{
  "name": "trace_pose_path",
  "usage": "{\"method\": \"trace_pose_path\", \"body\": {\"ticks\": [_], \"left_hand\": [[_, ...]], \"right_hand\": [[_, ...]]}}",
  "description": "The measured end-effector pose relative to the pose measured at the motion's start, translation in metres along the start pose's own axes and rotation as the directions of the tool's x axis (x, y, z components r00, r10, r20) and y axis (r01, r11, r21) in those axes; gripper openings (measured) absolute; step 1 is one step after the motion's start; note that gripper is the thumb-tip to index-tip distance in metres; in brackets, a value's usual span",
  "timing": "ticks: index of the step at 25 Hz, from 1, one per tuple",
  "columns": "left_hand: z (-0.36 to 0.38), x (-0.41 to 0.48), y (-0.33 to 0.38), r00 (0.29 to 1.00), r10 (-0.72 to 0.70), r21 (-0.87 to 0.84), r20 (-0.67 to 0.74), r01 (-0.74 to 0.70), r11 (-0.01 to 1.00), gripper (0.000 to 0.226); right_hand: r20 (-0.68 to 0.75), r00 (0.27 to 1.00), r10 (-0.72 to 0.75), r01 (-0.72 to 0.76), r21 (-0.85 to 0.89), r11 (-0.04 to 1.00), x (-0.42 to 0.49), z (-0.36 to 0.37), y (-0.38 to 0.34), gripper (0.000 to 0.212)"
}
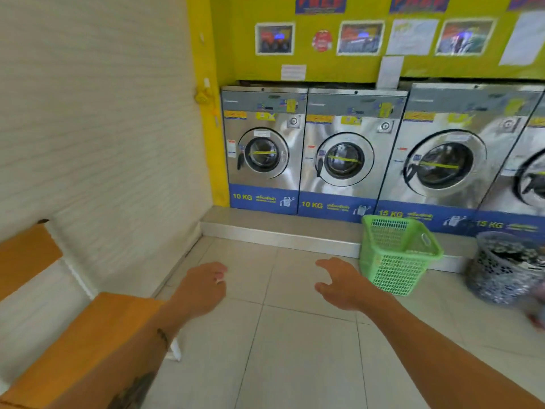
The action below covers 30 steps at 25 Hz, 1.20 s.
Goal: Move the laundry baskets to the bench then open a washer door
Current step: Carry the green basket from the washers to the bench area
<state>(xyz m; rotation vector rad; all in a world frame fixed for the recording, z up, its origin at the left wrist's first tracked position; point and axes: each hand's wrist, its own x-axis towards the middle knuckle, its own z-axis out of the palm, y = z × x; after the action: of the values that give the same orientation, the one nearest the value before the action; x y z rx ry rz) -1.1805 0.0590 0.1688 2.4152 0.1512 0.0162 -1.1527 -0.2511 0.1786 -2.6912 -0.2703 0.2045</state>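
Observation:
A green mesh laundry basket [396, 255] stands tilted on the tiled floor against the step under the washers. To its right sits a dark patterned basket [504, 267], blurred, with something inside. The wooden bench [73, 346] runs along the left wall. Both my hands hover over the floor with nothing in them: my left hand [203, 287] has loosely curled fingers, my right hand [339, 283] has fingers spread, a short way left of the green basket. A row of steel front-loading washers stands ahead; the leftmost washer door [263, 152] and the one beside it [344, 160] are closed.
The washers sit on a raised steel step [280, 231]. A white ribbed wall [103, 143] borders the left side behind the bench. Posters hang on the yellow wall [324, 66] above the machines. Pale floor tiles [295, 349] stretch between me and the washers.

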Motion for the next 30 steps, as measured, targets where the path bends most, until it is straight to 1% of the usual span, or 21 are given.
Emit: {"method": "trace_pose_path", "body": {"ticks": [4,8,11,13,14,16,19,21,24,25,26,28,30], "left_hand": [[0.057,0.108,0.064,0.991,0.121,0.035,0.061,-0.124,0.992,0.031],[0.112,0.230,0.122,0.967,0.211,0.001,0.146,-0.213,0.977,0.038],[0.143,0.314,0.169,0.932,0.273,0.021,0.239,-0.286,0.958,0.041],[0.166,0.369,0.210,0.897,0.317,0.053,0.307,-0.349,0.936,0.036],[0.177,0.390,0.231,0.883,0.337,0.056,0.328,-0.374,0.926,0.033],[0.205,0.428,0.271,0.855,0.366,0.032,0.368,-0.405,0.914,0.036],[0.263,0.481,0.326,0.808,0.416,0.011,0.418,-0.462,0.887,0.037],[0.305,0.513,0.360,0.809,0.422,0.002,0.409,-0.464,0.886,0.040],[0.366,0.565,0.408,0.814,0.410,0.011,0.412,-0.454,0.891,0.032],[0.383,0.580,0.422,0.822,0.389,0.025,0.417,-0.438,0.899,0.034],[0.397,0.594,0.434,0.830,0.372,0.037,0.416,-0.424,0.905,0.037],[0.426,0.626,0.454,0.840,0.340,0.049,0.424,-0.396,0.917,0.042],[0.452,0.656,0.468,0.857,0.302,0.084,0.418,-0.367,0.926,0.036]], "right_hand": [[-0.079,0.991,0.109,-0.109,0.010,0.994,0.056,-0.042,0.077,0.063],[-0.139,0.961,0.237,-0.237,0.017,0.971,0.124,-0.077,0.152,0.060],[-0.165,0.917,0.364,-0.362,0.045,0.931,0.169,-0.109,0.201,0.061],[-0.205,0.878,0.433,-0.425,0.083,0.901,0.197,-0.134,0.235,0.061],[-0.218,0.862,0.458,-0.448,0.096,0.889,0.208,-0.145,0.250,0.061],[-0.245,0.828,0.504,-0.494,0.106,0.863,0.226,-0.164,0.285,0.060],[-0.253,0.784,0.567,-0.555,0.123,0.823,0.258,-0.192,0.353,0.060],[-0.268,0.769,0.580,-0.572,0.119,0.812,0.285,-0.214,0.403,0.057],[-0.223,0.778,0.588,-0.575,0.127,0.808,0.331,-0.248,0.481,0.047],[-0.196,0.778,0.597,-0.582,0.131,0.802,0.347,-0.258,0.507,0.045],[-0.179,0.783,0.595,-0.580,0.132,0.804,0.363,-0.269,0.532,0.045],[-0.153,0.776,0.612,-0.593,0.150,0.791,0.400,-0.289,0.581,0.052],[-0.125,0.778,0.615,-0.600,0.142,0.787,0.437,-0.304,0.618,0.058]]}}
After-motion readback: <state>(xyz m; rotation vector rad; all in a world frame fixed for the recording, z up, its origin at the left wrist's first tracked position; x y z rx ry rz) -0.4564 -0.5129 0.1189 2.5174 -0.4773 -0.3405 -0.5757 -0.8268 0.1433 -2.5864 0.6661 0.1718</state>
